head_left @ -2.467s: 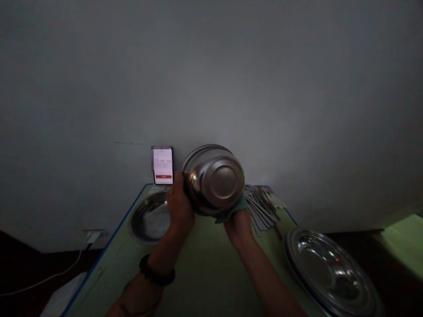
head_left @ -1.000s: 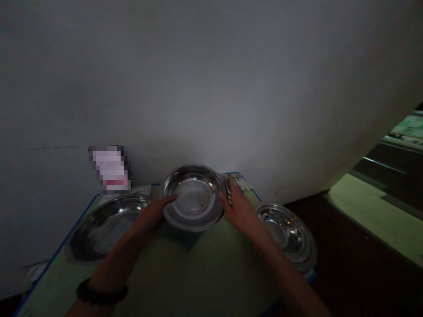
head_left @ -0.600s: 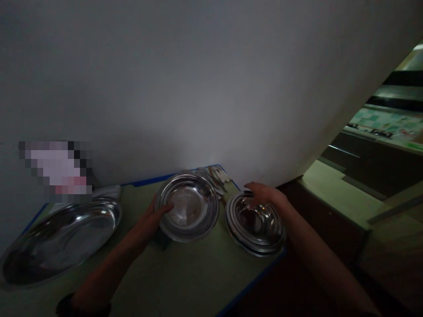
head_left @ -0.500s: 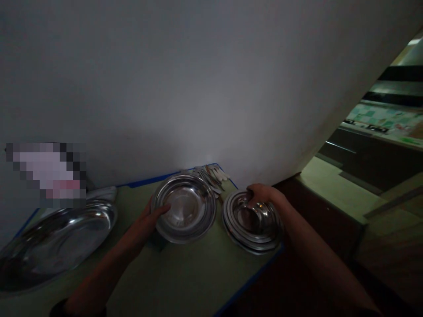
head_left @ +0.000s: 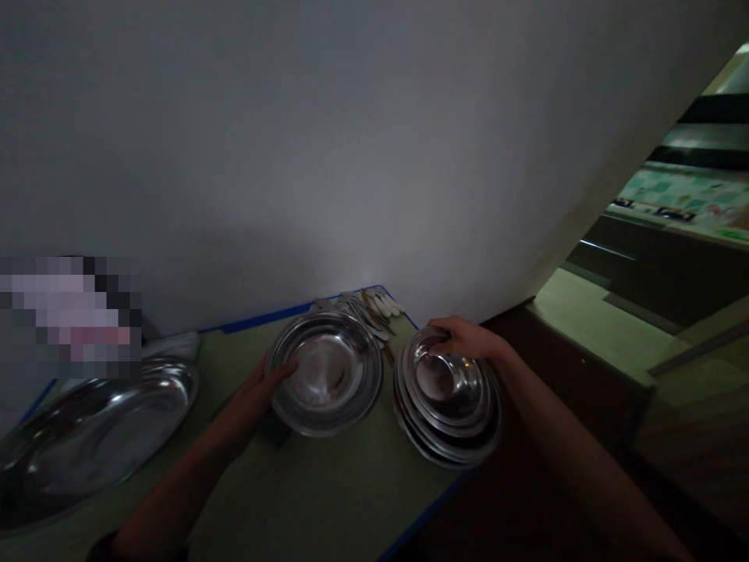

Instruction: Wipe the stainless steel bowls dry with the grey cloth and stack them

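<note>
My left hand [head_left: 275, 381] is closed on the left rim of a wide, shiny steel bowl [head_left: 328, 375]; its thumb lies over the inside and the other fingers are hidden. More rims show around that bowl, so it seems nested with others. At the right, my right hand [head_left: 459, 341] grips the far rim of a small steel bowl [head_left: 438, 381]. That bowl sits nested in slightly larger ones, tilted above a stack of wider steel dishes [head_left: 433, 453] near the table edge. How many bowls the right hand grips, I cannot tell.
A large oval steel basin [head_left: 111, 437] lies on the green table [head_left: 304, 492] at the left. Spoons and other cutlery [head_left: 374, 308] are laid along the back corner by the wall [head_left: 351, 156]. Right of the table is a dark floor [head_left: 527, 375].
The small bowls under my right hand have risen and tilted, with a wider gap above the lower dishes. My left hand still holds its bowl in nearly the same place.
</note>
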`<control>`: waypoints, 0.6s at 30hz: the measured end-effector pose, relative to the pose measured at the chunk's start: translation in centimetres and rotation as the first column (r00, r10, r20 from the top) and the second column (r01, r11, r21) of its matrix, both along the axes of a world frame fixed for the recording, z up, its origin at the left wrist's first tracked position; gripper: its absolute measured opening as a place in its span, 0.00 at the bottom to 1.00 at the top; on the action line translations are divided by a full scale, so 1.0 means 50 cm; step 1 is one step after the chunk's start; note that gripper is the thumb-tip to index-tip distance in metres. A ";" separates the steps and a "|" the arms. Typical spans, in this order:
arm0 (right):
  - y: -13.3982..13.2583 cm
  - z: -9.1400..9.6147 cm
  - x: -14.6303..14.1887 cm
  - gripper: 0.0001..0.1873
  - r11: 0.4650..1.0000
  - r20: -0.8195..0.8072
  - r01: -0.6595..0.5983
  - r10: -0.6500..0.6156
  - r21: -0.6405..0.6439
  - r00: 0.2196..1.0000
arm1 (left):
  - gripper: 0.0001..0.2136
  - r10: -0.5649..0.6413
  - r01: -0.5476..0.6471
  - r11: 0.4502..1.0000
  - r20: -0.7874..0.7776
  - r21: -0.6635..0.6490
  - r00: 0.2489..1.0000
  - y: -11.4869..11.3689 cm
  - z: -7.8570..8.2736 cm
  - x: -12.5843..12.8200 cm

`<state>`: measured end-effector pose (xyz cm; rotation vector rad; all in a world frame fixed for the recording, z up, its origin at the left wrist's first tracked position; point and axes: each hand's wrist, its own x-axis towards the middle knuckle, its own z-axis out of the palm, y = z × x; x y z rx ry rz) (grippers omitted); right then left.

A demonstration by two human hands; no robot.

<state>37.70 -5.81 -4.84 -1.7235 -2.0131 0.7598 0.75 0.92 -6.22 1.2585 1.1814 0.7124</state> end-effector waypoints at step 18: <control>0.039 0.043 -0.139 0.18 0.981 -0.400 0.141 -0.076 0.136 0.913 | 0.35 -0.148 0.130 0.944 0.034 0.305 0.988 -0.018 -0.017 0.011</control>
